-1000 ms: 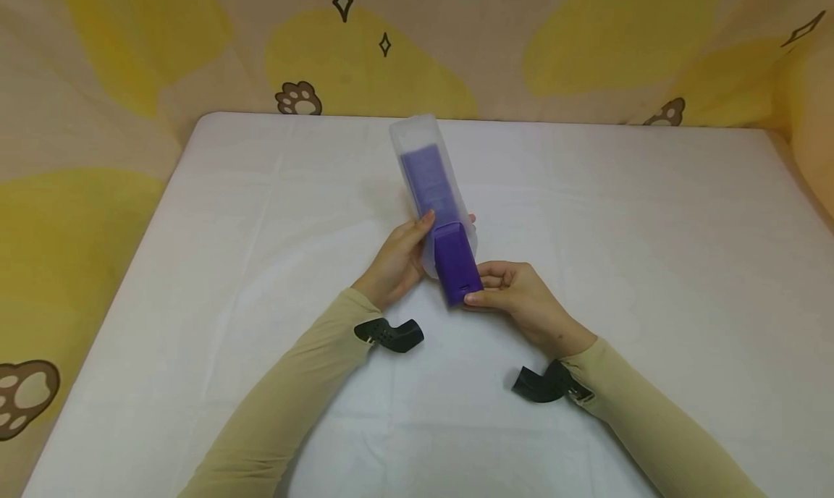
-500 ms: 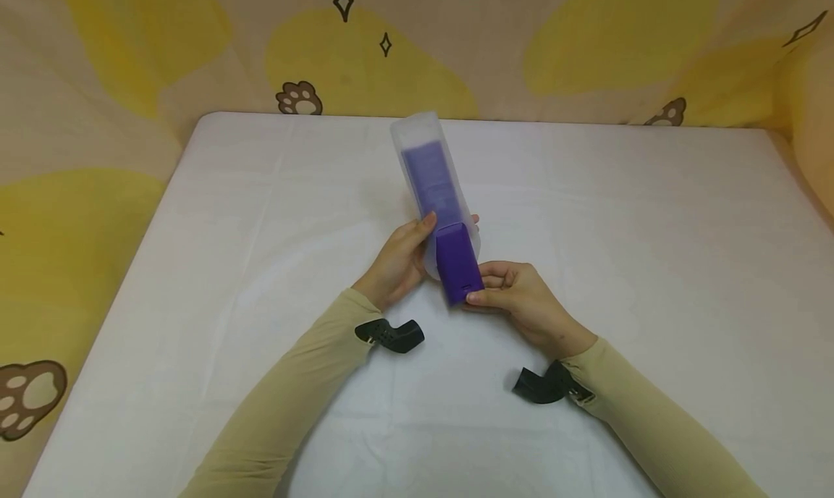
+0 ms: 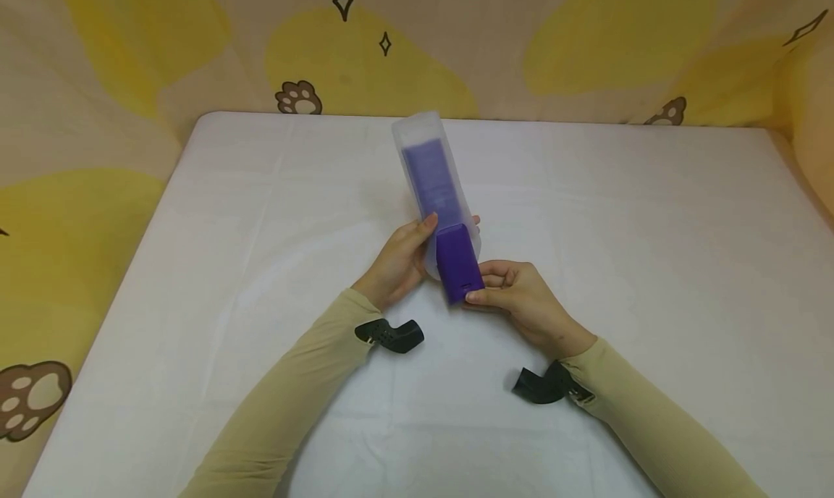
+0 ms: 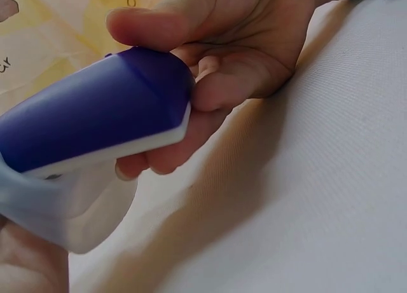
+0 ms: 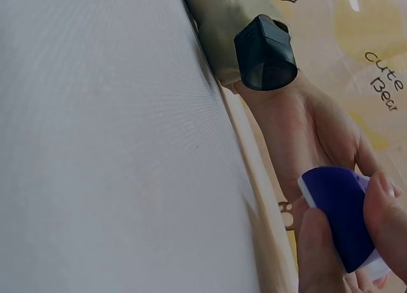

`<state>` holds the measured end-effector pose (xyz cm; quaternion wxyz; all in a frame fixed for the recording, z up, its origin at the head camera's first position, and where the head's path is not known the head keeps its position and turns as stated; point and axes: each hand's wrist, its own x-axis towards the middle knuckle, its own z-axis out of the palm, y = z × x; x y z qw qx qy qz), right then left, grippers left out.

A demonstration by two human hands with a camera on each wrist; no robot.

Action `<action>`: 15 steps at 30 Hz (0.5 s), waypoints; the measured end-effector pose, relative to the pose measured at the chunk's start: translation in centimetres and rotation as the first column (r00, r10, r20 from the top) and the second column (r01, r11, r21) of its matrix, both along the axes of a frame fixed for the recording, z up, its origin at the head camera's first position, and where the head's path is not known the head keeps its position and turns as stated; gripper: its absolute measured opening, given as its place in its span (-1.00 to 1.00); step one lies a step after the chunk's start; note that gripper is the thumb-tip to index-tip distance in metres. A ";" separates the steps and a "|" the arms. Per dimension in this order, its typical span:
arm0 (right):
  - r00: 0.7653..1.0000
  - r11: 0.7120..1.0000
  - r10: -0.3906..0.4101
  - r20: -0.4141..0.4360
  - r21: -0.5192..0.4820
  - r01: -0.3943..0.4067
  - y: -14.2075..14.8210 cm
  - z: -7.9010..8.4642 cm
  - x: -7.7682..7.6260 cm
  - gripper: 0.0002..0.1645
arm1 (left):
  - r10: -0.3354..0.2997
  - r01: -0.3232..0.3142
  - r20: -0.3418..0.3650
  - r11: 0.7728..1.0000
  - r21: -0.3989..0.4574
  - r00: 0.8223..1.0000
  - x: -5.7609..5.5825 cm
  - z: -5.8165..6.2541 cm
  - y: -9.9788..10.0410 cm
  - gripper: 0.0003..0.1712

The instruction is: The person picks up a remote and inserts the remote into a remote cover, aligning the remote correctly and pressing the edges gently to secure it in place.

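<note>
Backdrop's a soft, wrinkly cloth [image 3: 502,42], peachy with yellow blobs, paw prints and little diamond stars, hung behind a table [image 3: 651,266] with a smooth white cover and rounded far corners.

Going left to right: a tan, stretchy-looking left sleeve [image 3: 287,397] with a black plastic mount [image 3: 400,336] at the cuff, then the left hand [image 3: 397,263], gripping a case [image 3: 417,129] with the thumb on one edge and fingertips peeking out at the other. Case is milky see-through plastic, long and narrow with rounded ends.

The purple box [image 3: 459,263] is partly in that case, held up over the middle of the table. Its long axis runs away from the person and leans a bit left, near end sticking out. The bare bit is deep glossy purple, while the rest looks washed-out lilac through the plastic. There's a tiny slot near the end, bevelled corners and a white strip underneath.

Right hand [image 3: 515,295] pinches that near end, thumb on top. Last up, the matching right sleeve [image 3: 658,418].
</note>
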<state>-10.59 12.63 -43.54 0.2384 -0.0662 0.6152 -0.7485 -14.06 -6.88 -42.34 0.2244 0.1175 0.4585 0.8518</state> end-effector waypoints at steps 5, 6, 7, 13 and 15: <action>1.000 0.999 -0.009 -0.013 0.047 0.010 -0.1 0.1 0.2 -0.59 | 0.004 -0.004 0.006 1.000 -0.001 1.000 0.0 0.1 0.1 -0.46; 1.000 0.999 -0.011 -0.013 0.048 0.011 -0.1 0.1 0.2 -0.59 | 0.002 -0.002 0.006 1.000 0.001 1.000 0.1 0.1 0.0 -0.46; 1.000 0.999 -0.012 -0.015 0.049 0.012 -0.1 0.2 0.2 -0.59 | 0.000 0.000 0.005 1.000 0.003 1.000 0.1 0.1 0.0 -0.46; 1.000 0.999 -0.009 -0.018 0.047 0.010 -0.1 0.3 0.3 -0.59 | -0.016 0.016 -0.007 1.000 -0.001 1.000 0.0 0.0 0.0 -0.46; 1.000 0.999 -0.009 -0.018 0.051 0.010 -0.1 0.3 0.3 -0.58 | -0.017 0.017 -0.007 1.000 -0.003 1.000 0.0 0.0 0.0 -0.46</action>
